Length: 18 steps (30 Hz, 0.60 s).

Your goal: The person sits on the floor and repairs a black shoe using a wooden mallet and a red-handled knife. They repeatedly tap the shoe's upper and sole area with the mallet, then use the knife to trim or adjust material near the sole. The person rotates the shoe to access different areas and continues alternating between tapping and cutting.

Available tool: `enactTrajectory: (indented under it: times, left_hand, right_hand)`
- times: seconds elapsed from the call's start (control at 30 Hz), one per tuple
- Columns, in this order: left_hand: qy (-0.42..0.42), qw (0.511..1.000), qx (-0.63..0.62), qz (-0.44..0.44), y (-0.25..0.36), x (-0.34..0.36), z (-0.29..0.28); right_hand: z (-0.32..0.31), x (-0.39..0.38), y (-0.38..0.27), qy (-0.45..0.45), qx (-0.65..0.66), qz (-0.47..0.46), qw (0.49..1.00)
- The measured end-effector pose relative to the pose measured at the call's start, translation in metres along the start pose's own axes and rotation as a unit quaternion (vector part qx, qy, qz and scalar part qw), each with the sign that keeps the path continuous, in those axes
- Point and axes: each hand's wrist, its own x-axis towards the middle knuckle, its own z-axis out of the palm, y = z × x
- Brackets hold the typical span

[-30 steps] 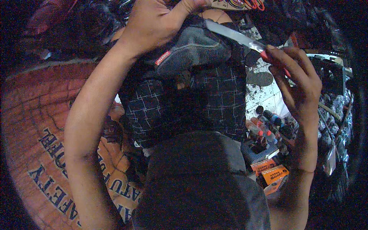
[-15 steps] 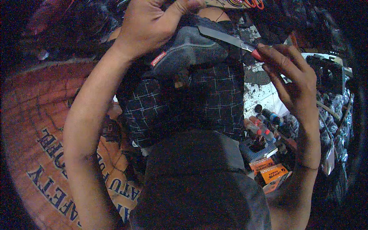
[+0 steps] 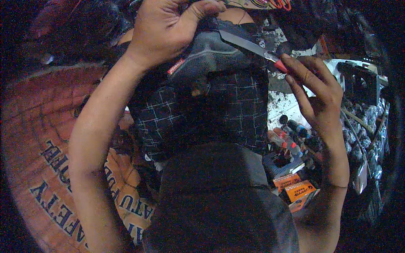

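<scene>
A dark grey shoe (image 3: 211,57) with a small red tag lies across my lap on dark checked shorts (image 3: 242,97). My left hand (image 3: 166,36) is closed on the shoe's far left part; its fingertips run out at the picture's top edge. In my right hand (image 3: 318,86) is a knife (image 3: 244,44), pinched by its red handle between thumb and fingers. The long flat blade points left, its tip by the shoe's far edge. Whether the blade touches the shoe I cannot tell.
An orange printed banner (image 3: 42,122) spreads at the left. To the right are bottles (image 3: 287,139), orange boxes (image 3: 299,192) and clear-wrapped items (image 3: 365,126) beside white floor tiles (image 3: 280,105). Red-orange wires (image 3: 283,5) lie at the far edge.
My right hand has shifted slightly left and nearer, and the knife has moved a little toward me with it. The left hand stays on the shoe.
</scene>
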Motion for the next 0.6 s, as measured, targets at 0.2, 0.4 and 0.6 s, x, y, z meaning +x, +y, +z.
enactTrajectory:
  times: [0.2, 0.4, 0.6]
  left_hand:
    - [0.007, 1.0, -0.01, 0.011, -0.006, 0.0, 0.003]
    - [0.018, 0.998, -0.003, 0.06, -0.008, 0.002, 0.001]
    - [0.092, 0.994, -0.063, -0.025, -0.006, -0.004, 0.0]
  right_hand:
    - [-0.002, 0.0, 0.001, 0.001, 0.013, 0.0, 1.0]
    - [-0.001, 0.003, -0.002, 0.009, 0.013, 0.009, 1.0]
    - [-0.003, -0.011, 0.02, 0.067, 0.053, 0.051, 0.995]
